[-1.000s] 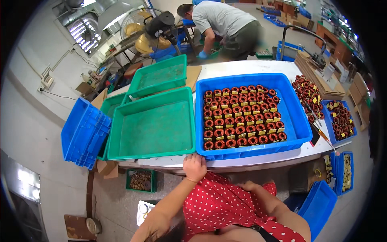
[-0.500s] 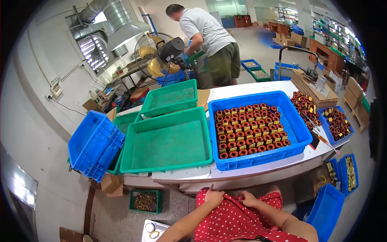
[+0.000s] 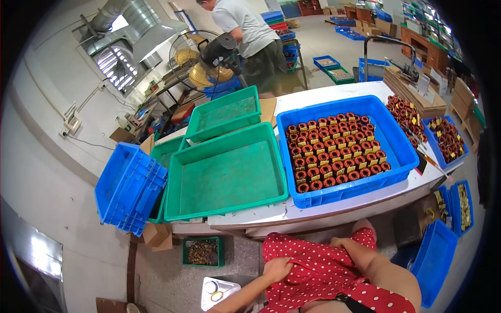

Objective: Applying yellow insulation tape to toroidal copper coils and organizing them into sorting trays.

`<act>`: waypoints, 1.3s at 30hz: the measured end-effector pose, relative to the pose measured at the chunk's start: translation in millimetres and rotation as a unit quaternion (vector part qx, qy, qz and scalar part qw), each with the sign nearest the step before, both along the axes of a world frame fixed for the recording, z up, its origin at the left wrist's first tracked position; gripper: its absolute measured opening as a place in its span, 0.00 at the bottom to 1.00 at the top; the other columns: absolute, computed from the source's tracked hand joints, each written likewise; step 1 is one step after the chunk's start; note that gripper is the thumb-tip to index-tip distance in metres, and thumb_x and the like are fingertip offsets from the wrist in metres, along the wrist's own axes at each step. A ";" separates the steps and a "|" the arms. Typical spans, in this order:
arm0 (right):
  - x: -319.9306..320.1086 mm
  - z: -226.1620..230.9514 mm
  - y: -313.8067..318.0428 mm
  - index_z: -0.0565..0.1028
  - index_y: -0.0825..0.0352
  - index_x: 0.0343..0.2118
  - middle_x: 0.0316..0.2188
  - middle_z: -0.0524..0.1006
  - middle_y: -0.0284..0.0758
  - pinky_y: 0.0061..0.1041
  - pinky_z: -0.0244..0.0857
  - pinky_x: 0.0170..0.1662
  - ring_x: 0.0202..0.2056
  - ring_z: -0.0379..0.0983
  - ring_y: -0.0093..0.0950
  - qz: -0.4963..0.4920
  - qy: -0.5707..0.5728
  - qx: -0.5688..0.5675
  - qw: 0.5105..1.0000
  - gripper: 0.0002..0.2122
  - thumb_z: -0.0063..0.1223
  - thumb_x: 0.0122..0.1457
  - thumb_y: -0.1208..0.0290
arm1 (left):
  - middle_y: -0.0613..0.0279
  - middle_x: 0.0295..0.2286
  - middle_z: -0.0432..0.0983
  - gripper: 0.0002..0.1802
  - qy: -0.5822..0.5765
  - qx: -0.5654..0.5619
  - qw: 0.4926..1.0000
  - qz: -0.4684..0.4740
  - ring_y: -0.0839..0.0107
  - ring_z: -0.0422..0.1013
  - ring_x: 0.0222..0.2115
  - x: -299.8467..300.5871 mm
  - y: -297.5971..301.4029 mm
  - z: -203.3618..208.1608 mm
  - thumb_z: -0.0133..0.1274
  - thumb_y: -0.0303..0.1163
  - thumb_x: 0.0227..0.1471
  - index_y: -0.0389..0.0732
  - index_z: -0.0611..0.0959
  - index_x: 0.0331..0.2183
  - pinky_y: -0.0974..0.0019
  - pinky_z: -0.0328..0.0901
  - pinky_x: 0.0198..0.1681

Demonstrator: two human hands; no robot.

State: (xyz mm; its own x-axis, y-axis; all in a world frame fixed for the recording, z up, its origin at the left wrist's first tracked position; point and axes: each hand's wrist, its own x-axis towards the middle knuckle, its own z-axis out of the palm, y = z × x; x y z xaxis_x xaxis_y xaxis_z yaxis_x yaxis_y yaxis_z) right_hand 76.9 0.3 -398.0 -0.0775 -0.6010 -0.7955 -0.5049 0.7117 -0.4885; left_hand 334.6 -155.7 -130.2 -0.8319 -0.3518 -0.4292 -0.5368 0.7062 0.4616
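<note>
1. Pale walls (image 3: 47, 130) and a grey floor (image 3: 313, 47) surrounded a white table (image 3: 334, 91). Beyond it, a co-worker (image 3: 245, 31) stood behind a large fan (image 3: 209, 57); a second earlier this person had been bent low, and had since straightened.

2. On the table, copper-red ring coils (image 3: 342, 179) sat upright in close rows inside a large blue tray (image 3: 349, 198), packed toward its left, with small yellow tabs between them. Their arrangement looked the same as in both earlier views.

3. Just left of that tray lay a large green tray (image 3: 229, 167), with a second green tray (image 3: 224, 112) behind it. To the right were a loose coil heap (image 3: 404, 117) and a smaller blue bin (image 3: 446, 140) holding more coils.

4. What had changed most was the hands. The left hand (image 3: 277, 269) had been at the table's near edge, by the blue tray's corner; then both came close together on the red dotted dress (image 3: 313, 261). Now they were apart, the left lying on the cloth over one thigh and the right hand (image 3: 342, 243) on the other.

5. Whether either hand pinched the fabric could not be told. Neither touched a coil or a tray, which suggested a pause in the handling, with the packed rows left undisturbed.
</note>
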 end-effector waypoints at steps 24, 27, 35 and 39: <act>48.5 -63.1 16.4 0.72 0.67 0.45 0.51 0.67 0.48 0.38 0.55 0.55 0.53 0.63 0.40 -0.092 -0.063 -0.016 0.994 0.29 0.27 0.59 0.46 | 0.52 0.49 0.65 0.24 0.132 0.042 0.987 -0.081 0.56 0.61 0.51 -66.9 22.9 -60.0 0.51 0.40 0.49 0.40 0.71 0.47 0.58 0.56 0.53; 59.2 -80.1 17.5 0.74 0.67 0.39 0.48 0.69 0.50 0.38 0.58 0.52 0.49 0.66 0.41 -0.056 -0.075 -0.035 0.995 0.22 0.34 0.58 0.54 | 0.53 0.52 0.62 0.27 0.009 -0.057 0.992 -0.110 0.60 0.59 0.53 -84.3 25.4 -81.1 0.46 0.46 0.52 0.40 0.70 0.49 0.46 0.50 0.55; 79.4 -142.1 9.1 0.74 0.65 0.41 0.45 0.72 0.46 0.35 0.60 0.51 0.48 0.68 0.40 -0.007 -0.112 -0.023 0.993 0.18 0.40 0.57 0.57 | 0.49 0.40 0.72 0.18 -0.119 -0.055 0.971 -0.199 0.53 0.67 0.44 -121.9 16.5 -126.1 0.41 0.43 0.54 0.41 0.76 0.40 0.47 0.54 0.52; 71.1 -90.1 -15.8 0.75 0.65 0.41 0.44 0.73 0.45 0.35 0.60 0.50 0.47 0.68 0.39 0.001 -0.145 -0.020 0.989 0.18 0.41 0.56 0.57 | 0.49 0.45 0.69 0.21 -0.084 -0.050 0.983 -0.156 0.50 0.65 0.45 -133.3 24.8 -133.1 0.42 0.41 0.52 0.42 0.72 0.47 0.50 0.58 0.50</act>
